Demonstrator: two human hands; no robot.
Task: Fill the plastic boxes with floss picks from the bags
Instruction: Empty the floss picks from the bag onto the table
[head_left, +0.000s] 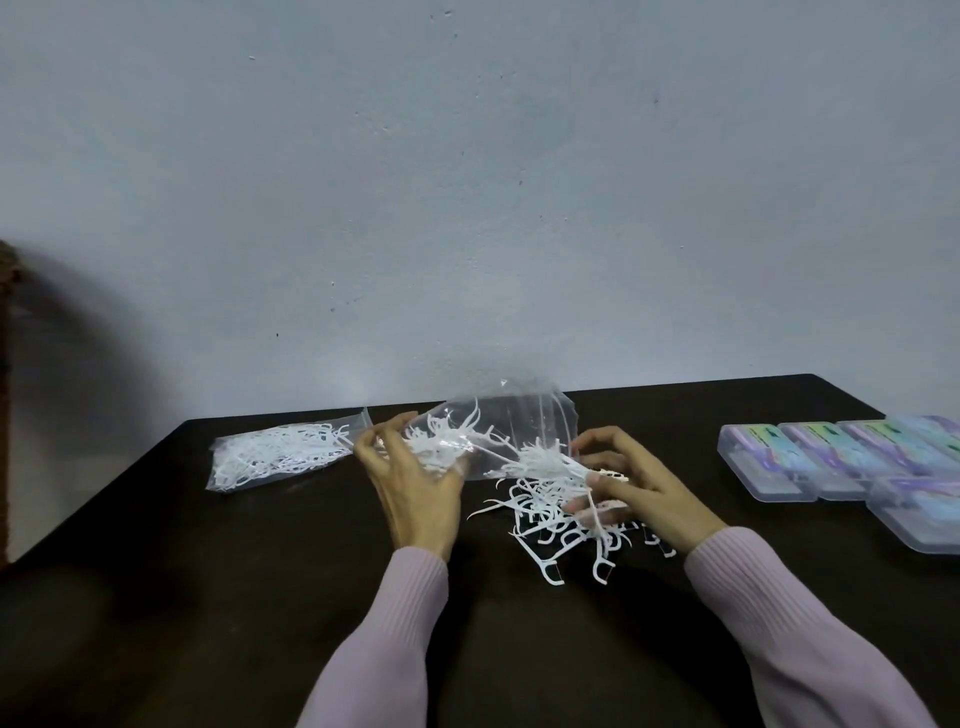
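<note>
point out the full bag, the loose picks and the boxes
full bag (270, 457), head view, middle of the bag
loose picks (550, 525), head view, middle of the pile
boxes (763, 457), head view, lid of the leftmost box

I see a dark brown table (208, 597) filling the near half of the scene, its far edge running against a pale grey wall (467, 182); the wall is plain, flecked with small dark marks and chips. At the far left edge a brown, rough-looking object (6, 395) stands beside the table, too cut off for me to tell what it is; it casts a soft shadow on the wall.
</note>
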